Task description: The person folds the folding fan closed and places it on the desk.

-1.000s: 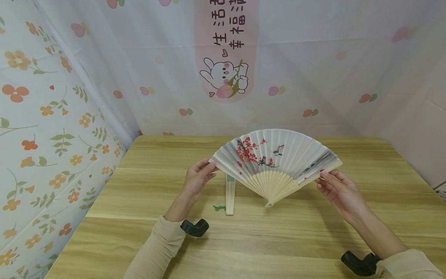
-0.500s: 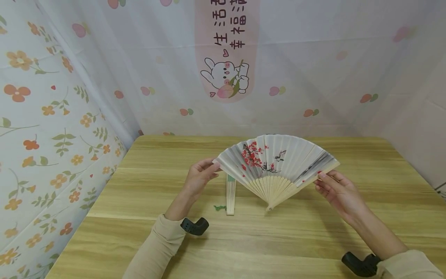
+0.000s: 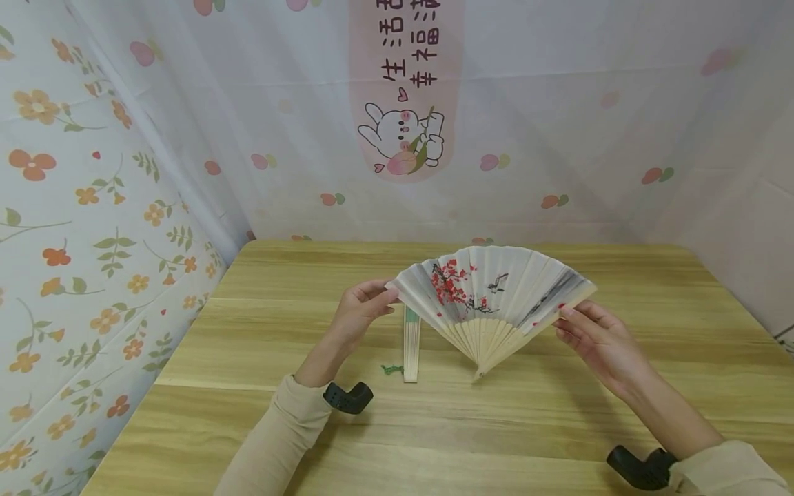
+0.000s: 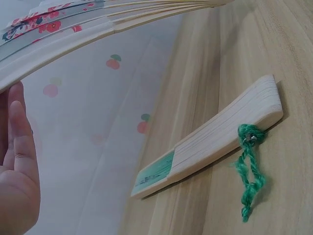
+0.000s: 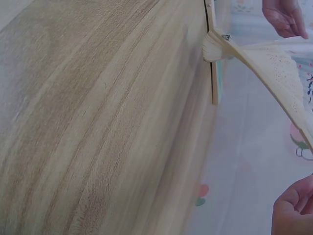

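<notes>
Over the bench (image 3: 471,441), the painted fan (image 3: 499,282) has dipped and narrowed a bit, so it's kinda folding I guess, left hand (image 3: 360,313) and right hand (image 3: 604,341) fingers pinching its edges.

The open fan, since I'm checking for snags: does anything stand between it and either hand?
Nothing visible does: the left hand and the right hand each grip an outer edge of the open fan directly. The closed fan lies on the table, outside both grips.
</notes>
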The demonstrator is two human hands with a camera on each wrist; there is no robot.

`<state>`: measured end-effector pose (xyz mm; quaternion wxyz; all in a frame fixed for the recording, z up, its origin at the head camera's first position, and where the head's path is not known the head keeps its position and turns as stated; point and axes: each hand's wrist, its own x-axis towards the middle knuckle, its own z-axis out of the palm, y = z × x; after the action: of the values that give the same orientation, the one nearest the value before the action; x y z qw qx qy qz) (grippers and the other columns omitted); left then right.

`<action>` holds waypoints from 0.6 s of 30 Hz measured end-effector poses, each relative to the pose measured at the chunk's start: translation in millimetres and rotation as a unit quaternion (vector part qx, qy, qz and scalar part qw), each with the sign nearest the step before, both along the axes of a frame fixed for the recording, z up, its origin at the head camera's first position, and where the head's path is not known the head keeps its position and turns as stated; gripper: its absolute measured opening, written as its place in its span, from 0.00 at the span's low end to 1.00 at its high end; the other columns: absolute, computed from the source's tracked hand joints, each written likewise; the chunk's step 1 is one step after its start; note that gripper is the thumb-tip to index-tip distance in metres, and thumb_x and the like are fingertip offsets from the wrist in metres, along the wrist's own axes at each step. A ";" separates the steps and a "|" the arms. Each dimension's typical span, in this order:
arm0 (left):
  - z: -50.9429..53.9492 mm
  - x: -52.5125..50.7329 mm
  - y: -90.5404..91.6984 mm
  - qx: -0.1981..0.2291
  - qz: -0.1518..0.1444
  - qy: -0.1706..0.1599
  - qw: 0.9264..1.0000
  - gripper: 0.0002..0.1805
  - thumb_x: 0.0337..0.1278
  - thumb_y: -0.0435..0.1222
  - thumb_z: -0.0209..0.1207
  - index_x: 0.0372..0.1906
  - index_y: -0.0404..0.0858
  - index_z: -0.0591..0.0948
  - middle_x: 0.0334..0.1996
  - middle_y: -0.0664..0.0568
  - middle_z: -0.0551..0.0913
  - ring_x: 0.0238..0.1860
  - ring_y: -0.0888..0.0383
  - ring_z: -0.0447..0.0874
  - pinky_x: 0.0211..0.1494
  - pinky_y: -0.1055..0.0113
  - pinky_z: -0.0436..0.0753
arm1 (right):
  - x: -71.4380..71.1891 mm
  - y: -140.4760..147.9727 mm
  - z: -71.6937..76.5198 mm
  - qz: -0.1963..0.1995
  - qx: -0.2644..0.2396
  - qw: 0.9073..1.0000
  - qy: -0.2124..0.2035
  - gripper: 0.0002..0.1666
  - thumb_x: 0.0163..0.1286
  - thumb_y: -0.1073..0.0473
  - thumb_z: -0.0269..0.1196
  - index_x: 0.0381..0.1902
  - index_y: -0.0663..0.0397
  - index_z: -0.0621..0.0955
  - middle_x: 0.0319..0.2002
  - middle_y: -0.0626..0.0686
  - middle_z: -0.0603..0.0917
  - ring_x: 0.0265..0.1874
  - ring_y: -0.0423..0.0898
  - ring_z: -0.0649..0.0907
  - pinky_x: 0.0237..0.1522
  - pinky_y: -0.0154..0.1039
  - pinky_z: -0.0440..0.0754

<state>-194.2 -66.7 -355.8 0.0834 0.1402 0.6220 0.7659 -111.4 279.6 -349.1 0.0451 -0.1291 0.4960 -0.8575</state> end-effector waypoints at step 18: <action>7.6 -1.0 6.4 -0.014 -0.035 0.026 0.999 0.15 0.56 0.28 0.53 0.47 0.23 0.74 0.32 0.55 0.81 0.35 0.60 0.79 0.42 0.61 0.78 | 1.9 -6.0 3.1 0.002 0.019 1.000 0.003 0.16 0.69 0.72 0.42 0.32 0.58 0.77 0.35 0.49 0.79 0.35 0.42 0.79 0.40 0.32 0.77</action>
<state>-195.2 -60.4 -348.2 0.0958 0.1811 0.6294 0.7496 -109.5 273.6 -345.9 0.0480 -0.1320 0.5118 -0.8476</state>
